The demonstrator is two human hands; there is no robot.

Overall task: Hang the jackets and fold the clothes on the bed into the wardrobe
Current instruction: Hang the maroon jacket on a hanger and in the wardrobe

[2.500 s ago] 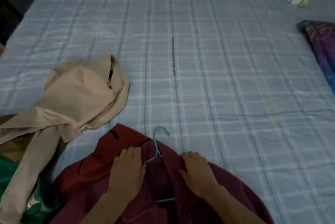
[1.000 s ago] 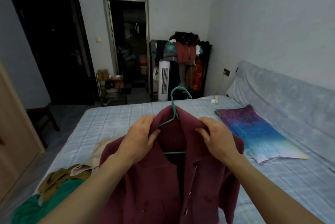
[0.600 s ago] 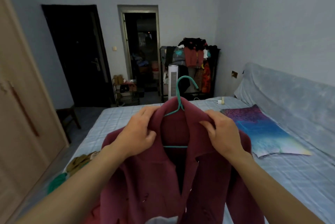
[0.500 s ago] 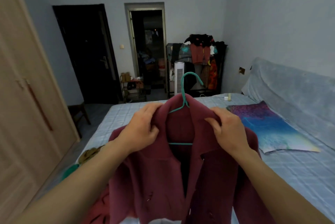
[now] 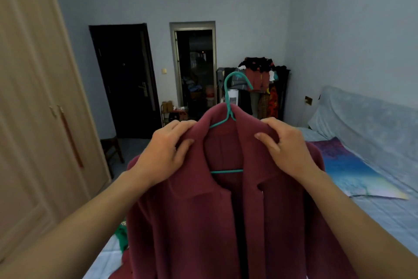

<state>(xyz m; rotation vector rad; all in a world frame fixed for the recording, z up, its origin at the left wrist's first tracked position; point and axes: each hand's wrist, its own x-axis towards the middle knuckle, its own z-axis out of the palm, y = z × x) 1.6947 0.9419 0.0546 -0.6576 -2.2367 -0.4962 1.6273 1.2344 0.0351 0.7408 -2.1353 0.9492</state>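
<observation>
The person holds the jacket (image 5: 203, 222) up in the air, over the near edge of the bed (image 5: 384, 222). It sits on a thin green hanger (image 5: 228, 106), and the hook sticks up above the collar. The left hand (image 5: 167, 154) grips one shoulder of the jacket, with its fingers curled over the top and the thumb in front. The right hand (image 5: 287, 149) grips the other shoulder the same way. The jacket looks thick and soft, so it is likely a bit heavy and floppy, and it could slide off such a thin hanger. The shoulders seem a good place to hold, since the hanger runs under the cloth there. The hook would be the part to take for hanging. The wardrobe (image 5: 34, 120) stands at the left with its doors shut. No words or labels can be read anywhere.
</observation>
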